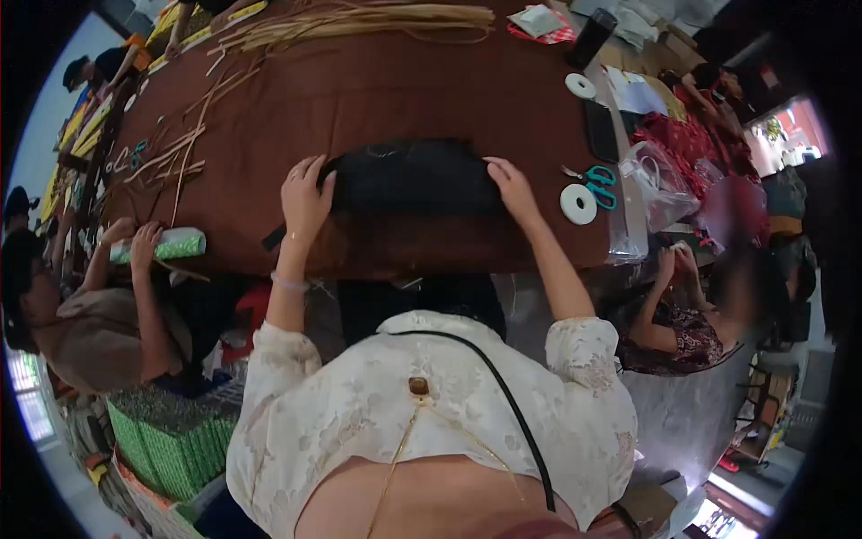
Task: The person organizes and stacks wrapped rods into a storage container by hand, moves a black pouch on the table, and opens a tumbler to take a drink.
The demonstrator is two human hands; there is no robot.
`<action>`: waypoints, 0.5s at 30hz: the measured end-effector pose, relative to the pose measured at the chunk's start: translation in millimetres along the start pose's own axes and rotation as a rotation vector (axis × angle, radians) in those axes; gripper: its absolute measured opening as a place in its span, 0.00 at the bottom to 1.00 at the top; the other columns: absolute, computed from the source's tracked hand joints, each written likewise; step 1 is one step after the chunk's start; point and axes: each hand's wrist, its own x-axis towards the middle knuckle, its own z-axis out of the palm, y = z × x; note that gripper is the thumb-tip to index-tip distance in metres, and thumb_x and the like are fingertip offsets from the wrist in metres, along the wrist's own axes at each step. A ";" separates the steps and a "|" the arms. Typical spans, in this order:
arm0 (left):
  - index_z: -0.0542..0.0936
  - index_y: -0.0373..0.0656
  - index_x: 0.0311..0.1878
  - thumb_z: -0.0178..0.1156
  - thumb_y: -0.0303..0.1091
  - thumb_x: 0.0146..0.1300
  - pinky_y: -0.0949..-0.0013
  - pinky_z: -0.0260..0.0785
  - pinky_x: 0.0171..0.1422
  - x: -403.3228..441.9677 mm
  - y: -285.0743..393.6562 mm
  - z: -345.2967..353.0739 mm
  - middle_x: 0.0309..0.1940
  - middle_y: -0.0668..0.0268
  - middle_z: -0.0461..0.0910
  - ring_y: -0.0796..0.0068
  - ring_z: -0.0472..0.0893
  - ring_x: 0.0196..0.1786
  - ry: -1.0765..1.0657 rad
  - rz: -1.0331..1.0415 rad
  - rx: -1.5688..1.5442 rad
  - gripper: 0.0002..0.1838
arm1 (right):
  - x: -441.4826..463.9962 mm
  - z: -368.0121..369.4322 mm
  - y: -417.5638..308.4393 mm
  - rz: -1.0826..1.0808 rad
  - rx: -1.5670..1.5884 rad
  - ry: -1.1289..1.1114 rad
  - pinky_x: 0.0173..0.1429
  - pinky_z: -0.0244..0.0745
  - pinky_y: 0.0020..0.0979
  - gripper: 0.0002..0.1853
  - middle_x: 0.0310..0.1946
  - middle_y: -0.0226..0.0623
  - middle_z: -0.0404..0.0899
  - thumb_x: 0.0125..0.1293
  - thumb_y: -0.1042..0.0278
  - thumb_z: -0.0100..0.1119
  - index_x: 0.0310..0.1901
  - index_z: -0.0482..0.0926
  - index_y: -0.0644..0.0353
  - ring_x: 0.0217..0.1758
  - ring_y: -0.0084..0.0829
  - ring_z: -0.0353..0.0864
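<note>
A dark, almost black piece that looks like cloth [413, 180] spans the space between my two hands, at the near side of the brown-covered table [404, 94]. My left hand [307, 193] grips its left end, thumb toward the piece and fingers bent. At the upper right corner, my right hand [514, 187] has its fingers closed on the edge; part of that grip is hidden. The underside of the dark piece does not show. Beyond my right hand lie teal-handled scissors [600, 187] and a white roll of tape [578, 204].
A bundle of pale strips [359, 25] lies along the far side, with loose strips [184, 148] at left. A second white roll [580, 85] and a dark phone [601, 130] are at right. A co-worker's hands [144, 242] handle a green-patterned piece [180, 244]. Another person sits at right.
</note>
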 end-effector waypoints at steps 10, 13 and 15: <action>0.82 0.48 0.44 0.58 0.49 0.59 0.60 0.68 0.51 57.8 -52.1 27.9 0.38 0.62 0.82 0.61 0.79 0.45 -0.696 -0.155 -0.107 0.17 | 18.7 -4.1 -47.1 -0.067 0.137 0.082 0.54 0.66 0.23 0.13 0.43 0.29 0.78 0.66 0.72 0.52 0.51 0.77 0.58 0.47 0.21 0.74; 0.83 0.49 0.43 0.60 0.46 0.58 0.62 0.70 0.46 61.3 -39.8 15.2 0.36 0.63 0.81 0.63 0.79 0.41 -0.449 -0.179 -0.107 0.15 | 20.8 1.6 -42.4 -0.076 0.150 0.189 0.56 0.67 0.24 0.13 0.44 0.31 0.78 0.67 0.72 0.51 0.52 0.76 0.60 0.48 0.22 0.75; 0.82 0.47 0.41 0.60 0.43 0.59 0.64 0.71 0.42 63.5 -39.8 18.8 0.33 0.62 0.79 0.64 0.79 0.38 -0.286 -0.187 -0.111 0.12 | 25.9 0.8 -35.1 0.025 0.366 0.192 0.58 0.66 0.24 0.13 0.46 0.33 0.77 0.67 0.73 0.49 0.52 0.75 0.62 0.49 0.23 0.75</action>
